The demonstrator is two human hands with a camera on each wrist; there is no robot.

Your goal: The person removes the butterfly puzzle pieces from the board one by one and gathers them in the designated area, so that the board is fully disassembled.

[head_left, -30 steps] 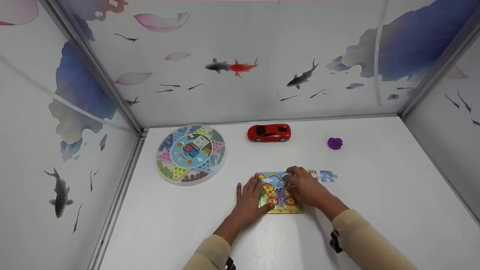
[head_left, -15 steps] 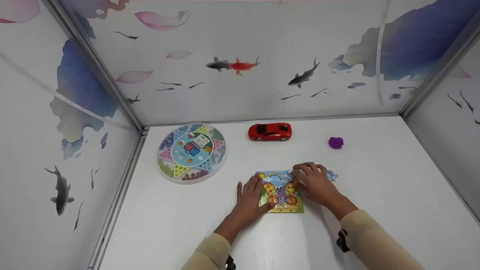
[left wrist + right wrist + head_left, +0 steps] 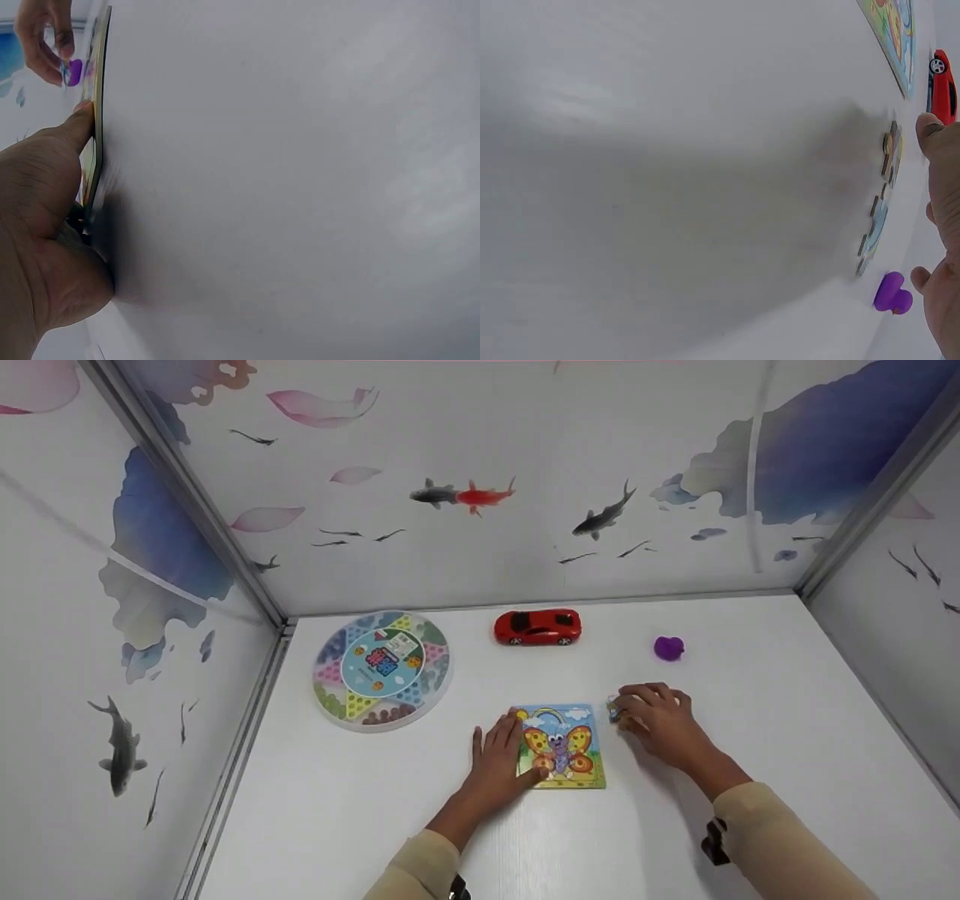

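Puzzle board (image 3: 561, 747) flat, long axis away from person.

A staged recording booth is suggested: a white desk (image 3: 360, 810) is enclosed by fish-printed panels (image 3: 525, 472) joined with metal corner strips (image 3: 187, 502).

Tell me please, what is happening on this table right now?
A person works on a butterfly jigsaw puzzle on a white table. The left hand rests flat against the puzzle's left edge. The right hand is beside the puzzle, over loose puzzle pieces on the table; whether it grips one is unclear. Behind lie a red toy car, a round Chinese checkers board and a small purple object.
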